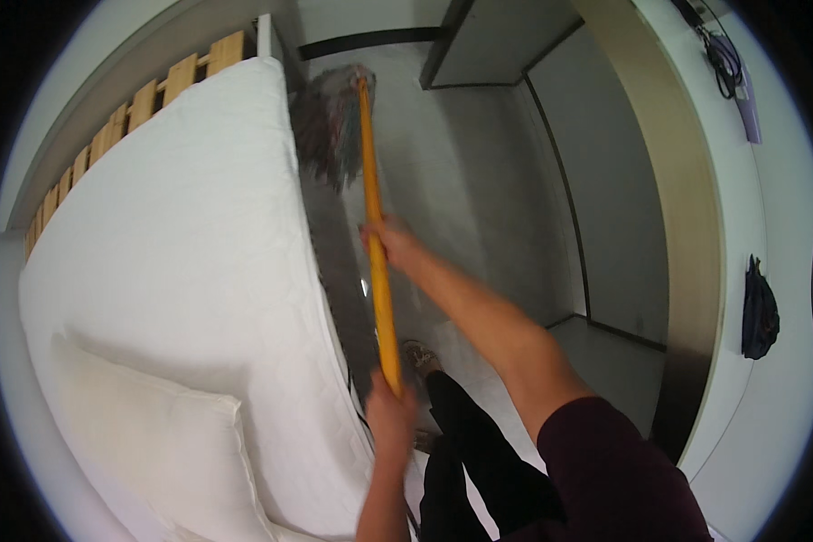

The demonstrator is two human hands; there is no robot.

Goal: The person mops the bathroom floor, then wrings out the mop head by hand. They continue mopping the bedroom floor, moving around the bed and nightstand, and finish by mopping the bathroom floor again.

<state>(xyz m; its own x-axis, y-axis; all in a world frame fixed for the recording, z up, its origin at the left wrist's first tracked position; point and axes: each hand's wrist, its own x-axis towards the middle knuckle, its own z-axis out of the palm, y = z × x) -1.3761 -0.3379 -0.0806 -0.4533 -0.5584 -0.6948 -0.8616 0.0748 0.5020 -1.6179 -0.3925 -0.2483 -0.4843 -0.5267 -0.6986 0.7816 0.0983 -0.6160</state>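
Both my hands are closed around the yellow-orange handle of a mop [380, 298]. My left hand [391, 411] grips it near its lower end, close to my body and beside the bed's edge. Farther up the handle, my right hand [391, 242] is wrapped round it with the arm stretched forward. At the far end, the mop's stringy head [330, 126], grey with reddish strands, lies on the grey floor [461, 181] beside the bed's far corner. The mop head and my hands look slightly blurred.
A bed with a white mattress [190, 217] fills the left, with a pillow [163, 434] and wooden slats [143, 107]. Grey cabinet panels [596, 172] stand right of the floor. A purple hair dryer [746, 99] and a dark pouch [760, 312] are at the far right.
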